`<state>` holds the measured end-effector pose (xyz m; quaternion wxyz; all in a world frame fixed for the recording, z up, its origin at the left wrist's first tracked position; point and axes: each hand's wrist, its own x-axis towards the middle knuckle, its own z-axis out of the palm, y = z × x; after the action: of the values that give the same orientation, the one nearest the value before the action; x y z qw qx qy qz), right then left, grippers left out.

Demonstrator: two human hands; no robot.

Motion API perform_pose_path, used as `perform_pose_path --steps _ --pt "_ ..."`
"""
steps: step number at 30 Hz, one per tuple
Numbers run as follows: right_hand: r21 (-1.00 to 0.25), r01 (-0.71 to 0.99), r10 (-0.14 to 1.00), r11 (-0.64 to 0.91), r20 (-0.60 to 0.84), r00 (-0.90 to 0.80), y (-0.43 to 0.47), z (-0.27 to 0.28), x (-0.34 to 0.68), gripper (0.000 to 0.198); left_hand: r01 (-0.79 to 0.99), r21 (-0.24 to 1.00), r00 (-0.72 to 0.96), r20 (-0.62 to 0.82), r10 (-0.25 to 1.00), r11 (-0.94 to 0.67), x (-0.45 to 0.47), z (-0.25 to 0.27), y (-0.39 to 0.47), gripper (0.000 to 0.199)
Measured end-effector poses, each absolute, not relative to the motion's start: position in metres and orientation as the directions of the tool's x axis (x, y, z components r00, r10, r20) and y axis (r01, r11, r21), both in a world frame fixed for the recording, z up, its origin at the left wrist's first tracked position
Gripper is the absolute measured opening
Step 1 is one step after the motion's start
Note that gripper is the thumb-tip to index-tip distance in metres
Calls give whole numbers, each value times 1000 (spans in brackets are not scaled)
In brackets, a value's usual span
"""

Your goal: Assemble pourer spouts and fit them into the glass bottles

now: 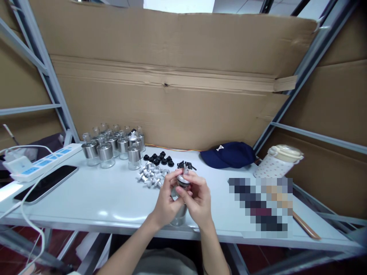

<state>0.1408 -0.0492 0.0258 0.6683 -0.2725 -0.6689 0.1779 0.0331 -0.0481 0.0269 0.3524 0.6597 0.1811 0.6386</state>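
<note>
Near the table's front edge stands a glass bottle (179, 218) with a metal sleeve, partly hidden behind my hands. Above its neck, a silver cap (183, 178) with a dark ring under it is pinched between the fingers of my left hand (168, 195) and my right hand (199, 195). Whether the cap touches the bottle's neck, I cannot tell. Just beyond my hands lie small black parts (187, 165). To their left are a heap of silver caps (150, 174) and a group of black stoppers (159, 158).
Several metal-sleeved glass bottles (106, 153) stand at the back left; one front bottle (134, 156) has a cap on. A phone (47, 184) and a power strip (47, 162) lie left. Rightward are a navy cap (229, 154), a dotted container (275, 162) and a blurred-out patch.
</note>
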Motion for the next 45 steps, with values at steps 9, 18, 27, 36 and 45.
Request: perform_pose_path --steps 9,18,27,36,45 --pt "-436 249 416 865 900 130 -51 27 131 19 -167 702 54 708 704 -693 32 17 -44 36" --pt "-463 363 367 808 879 305 -54 27 121 11 -165 673 59 736 674 -721 35 17 -41 29" --pt "-474 222 446 852 880 165 -71 34 114 17 -103 594 30 803 595 -798 13 39 -59 32" --pt "-695 80 569 715 643 513 -89 22 127 11 419 626 -450 773 448 -658 -106 94 13 46" --pt "-862 260 808 435 501 311 -87 -20 127 17 617 651 -420 747 515 -442 -145 60 101 46"
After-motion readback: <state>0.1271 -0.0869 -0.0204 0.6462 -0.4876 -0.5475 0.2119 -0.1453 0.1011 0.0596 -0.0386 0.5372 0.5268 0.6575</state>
